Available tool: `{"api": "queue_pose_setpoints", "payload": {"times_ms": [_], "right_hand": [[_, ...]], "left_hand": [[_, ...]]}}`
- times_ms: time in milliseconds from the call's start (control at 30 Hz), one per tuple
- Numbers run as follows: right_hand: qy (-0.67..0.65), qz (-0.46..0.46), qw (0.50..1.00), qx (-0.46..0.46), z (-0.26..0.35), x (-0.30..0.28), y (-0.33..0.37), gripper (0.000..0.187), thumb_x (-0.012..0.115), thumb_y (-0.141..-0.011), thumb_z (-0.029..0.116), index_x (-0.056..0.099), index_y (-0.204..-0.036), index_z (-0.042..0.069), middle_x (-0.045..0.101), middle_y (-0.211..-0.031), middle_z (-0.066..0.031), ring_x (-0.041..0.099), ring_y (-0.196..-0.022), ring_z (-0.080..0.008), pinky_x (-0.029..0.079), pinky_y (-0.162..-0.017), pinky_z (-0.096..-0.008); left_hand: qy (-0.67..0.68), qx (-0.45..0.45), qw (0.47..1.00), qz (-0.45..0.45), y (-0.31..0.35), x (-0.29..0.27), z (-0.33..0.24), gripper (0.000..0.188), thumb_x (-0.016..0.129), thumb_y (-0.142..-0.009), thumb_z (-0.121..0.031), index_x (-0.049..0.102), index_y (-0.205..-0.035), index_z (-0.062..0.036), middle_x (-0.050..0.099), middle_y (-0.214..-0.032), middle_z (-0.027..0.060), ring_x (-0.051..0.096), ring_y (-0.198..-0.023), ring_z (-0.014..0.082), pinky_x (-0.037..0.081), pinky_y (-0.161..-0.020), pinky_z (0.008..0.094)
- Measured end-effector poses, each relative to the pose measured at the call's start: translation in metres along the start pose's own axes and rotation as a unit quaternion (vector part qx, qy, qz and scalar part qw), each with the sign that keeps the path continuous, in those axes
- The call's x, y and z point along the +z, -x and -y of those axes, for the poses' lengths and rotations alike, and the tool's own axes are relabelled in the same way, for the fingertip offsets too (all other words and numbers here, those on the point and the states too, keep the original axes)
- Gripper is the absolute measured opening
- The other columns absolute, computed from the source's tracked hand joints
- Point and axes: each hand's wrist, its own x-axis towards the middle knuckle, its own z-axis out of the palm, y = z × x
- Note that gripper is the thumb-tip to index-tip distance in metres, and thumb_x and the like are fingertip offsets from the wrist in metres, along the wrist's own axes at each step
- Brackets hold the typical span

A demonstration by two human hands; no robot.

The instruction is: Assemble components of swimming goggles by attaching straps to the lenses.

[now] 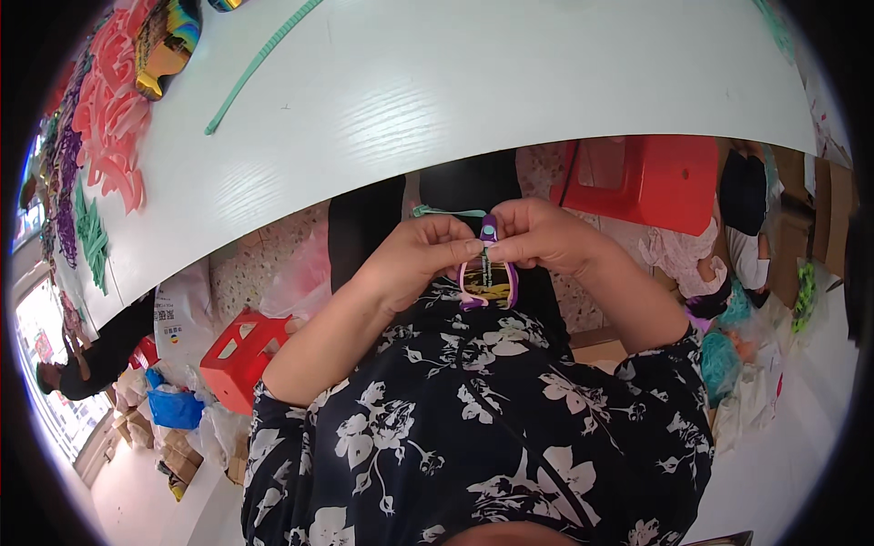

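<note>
My left hand [417, 257] and my right hand [543, 238] meet over my lap, in front of the table edge. Between pinched fingertips they hold what looks like a pair of goggles, with a shiny yellowish lens [490, 284] and a purple and pink frame. A round teal spot shows on the purple end [489, 229] between the thumbs. From behind my left fingers a thin teal strap [446, 211] stretches toward the right hand; I cannot make out how it is joined. The fingers hide part of the frame.
On the white table [510, 73] lie a ribbed teal strap [259, 73], mirrored gold lenses [168, 45], a heap of pink pieces [111, 100], and purple and green strands. Red stools [669, 177] stand at both sides below. Bags and cardboard boxes crowd the floor; another person [86, 364] is at far left.
</note>
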Motion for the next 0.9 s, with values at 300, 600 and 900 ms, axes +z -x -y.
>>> {"api": "queue_pose_setpoints", "payload": {"times_ms": [300,600,900], "right_hand": [[-0.06,0.039,0.995,0.069,0.002,0.002,-0.013,0.026,0.076,-0.079,0.002,0.062,-0.101,0.001,0.064,-0.091,-0.0029,0.061,-0.074,-0.0064,0.047,-0.061,-0.0182],[-0.029,0.056,0.996,0.063,0.003,0.01,-0.008,0.033,0.076,-0.08,0.004,0.061,-0.108,-0.003,0.064,-0.1,-0.007,0.066,-0.089,-0.0129,0.054,-0.073,-0.0232],[0.004,0.041,0.998,0.054,0.0,0.022,-0.001,0.028,0.073,-0.078,-0.002,0.062,-0.104,-0.001,0.064,-0.092,-0.003,0.061,-0.075,-0.0068,0.048,-0.061,-0.0185]], "left_hand": [[0.007,-0.015,0.999,0.032,0.001,-0.002,-0.004,0.011,0.072,-0.091,-0.007,0.064,-0.095,-0.0006,0.065,-0.088,0.0028,0.061,-0.079,0.009,0.05,-0.073,0.0232],[-0.012,0.0,0.999,0.043,0.007,-0.002,0.005,0.011,0.072,-0.092,-0.005,0.063,-0.094,-0.0002,0.066,-0.089,0.0038,0.062,-0.079,0.0096,0.05,-0.074,0.0235],[-0.023,0.034,0.999,0.031,0.015,0.003,0.017,0.013,0.073,-0.091,-0.007,0.063,-0.095,0.0001,0.066,-0.087,0.0037,0.062,-0.077,0.009,0.049,-0.07,0.0228]]}}
